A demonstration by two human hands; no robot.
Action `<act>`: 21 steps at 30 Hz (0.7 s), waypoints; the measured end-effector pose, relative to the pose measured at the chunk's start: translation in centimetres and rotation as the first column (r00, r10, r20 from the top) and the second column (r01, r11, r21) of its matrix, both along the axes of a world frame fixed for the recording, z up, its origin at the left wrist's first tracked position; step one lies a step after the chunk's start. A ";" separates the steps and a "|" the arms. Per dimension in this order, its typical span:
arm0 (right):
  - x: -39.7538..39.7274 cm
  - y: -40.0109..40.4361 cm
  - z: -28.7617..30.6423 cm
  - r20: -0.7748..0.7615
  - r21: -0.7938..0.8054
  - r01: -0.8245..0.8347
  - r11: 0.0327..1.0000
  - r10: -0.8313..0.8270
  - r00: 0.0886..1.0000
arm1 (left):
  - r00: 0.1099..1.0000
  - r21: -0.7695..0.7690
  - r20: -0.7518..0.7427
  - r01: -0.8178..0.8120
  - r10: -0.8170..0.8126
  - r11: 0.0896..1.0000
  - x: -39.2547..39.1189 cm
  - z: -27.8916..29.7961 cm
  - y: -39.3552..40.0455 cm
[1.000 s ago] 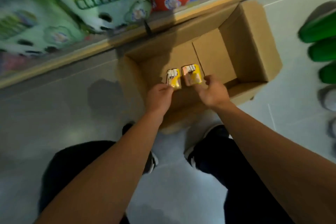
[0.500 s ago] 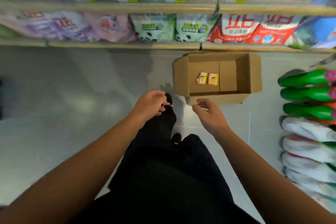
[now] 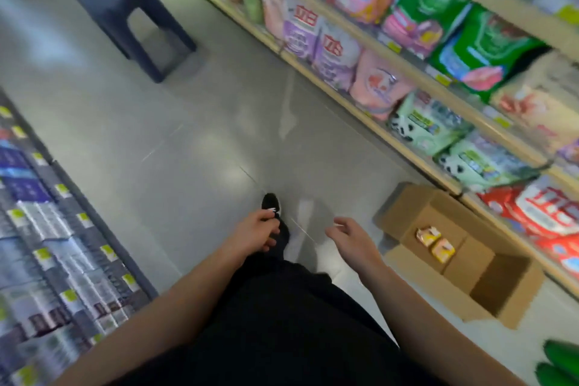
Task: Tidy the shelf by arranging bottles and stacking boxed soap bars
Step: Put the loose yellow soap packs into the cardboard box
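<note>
Two yellow boxed soap bars (image 3: 435,242) lie side by side on the bottom of an open cardboard box (image 3: 513,298) that stands on the floor at the lower right. My left hand (image 3: 256,230) hangs in front of me with loosely curled fingers and holds nothing. My right hand (image 3: 352,238) is held out beside it, fingers relaxed and empty, a short way left of the box. Green bottles (image 3: 560,360) show at the bottom right corner.
A shelf unit (image 3: 407,69) packed with bagged goods runs along the right. Another shelf (image 3: 56,260) of boxed goods lines the left. A dark plastic stool (image 3: 131,12) stands up the aisle on the grey tiled floor (image 3: 175,141). My black-shoed foot (image 3: 271,203) is forward.
Both hands let go of the two soap bars in the cardboard box and drew back. I stood up and turned left, so the aisle and stool came into view.
</note>
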State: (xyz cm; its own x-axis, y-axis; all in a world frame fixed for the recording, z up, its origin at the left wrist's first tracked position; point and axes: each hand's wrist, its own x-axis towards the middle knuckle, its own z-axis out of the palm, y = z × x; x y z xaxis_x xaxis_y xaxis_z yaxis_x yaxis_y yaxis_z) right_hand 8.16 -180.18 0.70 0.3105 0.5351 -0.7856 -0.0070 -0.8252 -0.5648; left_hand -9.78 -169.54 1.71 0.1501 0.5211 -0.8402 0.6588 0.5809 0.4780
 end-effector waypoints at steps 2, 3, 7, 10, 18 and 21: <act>-1.3 3.3 -0.4 0.029 -0.021 -0.080 0.997 0.080 0.996 | 0.996 0.024 0.009 -0.094 0.094 0.995 -2.5 -0.2 2.6; -2.0 5.2 -0.6 0.041 -0.038 -0.104 0.994 0.105 0.994 | 0.990 0.028 0.013 -0.142 0.141 0.990 -3.6 -0.3 4.2; -5.4 14.3 -1.9 0.035 -0.076 -0.162 0.984 0.165 0.986 | 0.965 0.021 0.032 -0.263 0.262 0.965 -7.9 -1.2 12.3; -8.4 22.4 -2.0 0.043 -0.093 -0.183 0.979 0.187 0.981 | 0.957 0.001 0.042 -0.289 0.288 0.957 -11.4 -1.1 19.7; -12.6 42.5 -0.6 0.085 -0.042 -0.269 0.962 0.271 0.959 | 0.964 0.064 0.050 -0.263 0.260 0.963 -16.4 0.1 40.0; -11.9 49.8 -0.9 0.068 -0.024 -0.280 0.960 0.281 0.957 | 0.943 0.051 0.064 -0.329 0.326 0.943 -16.0 -0.1 46.4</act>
State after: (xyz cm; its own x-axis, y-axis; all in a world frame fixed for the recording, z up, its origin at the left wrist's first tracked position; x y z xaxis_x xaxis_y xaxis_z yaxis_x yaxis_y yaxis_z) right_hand -3.69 -130.35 -0.23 0.2035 0.5980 -0.7753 0.2648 -0.7959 -0.5444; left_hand -25.79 -123.16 1.64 0.0064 0.5983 -0.8012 0.4093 0.7295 0.5480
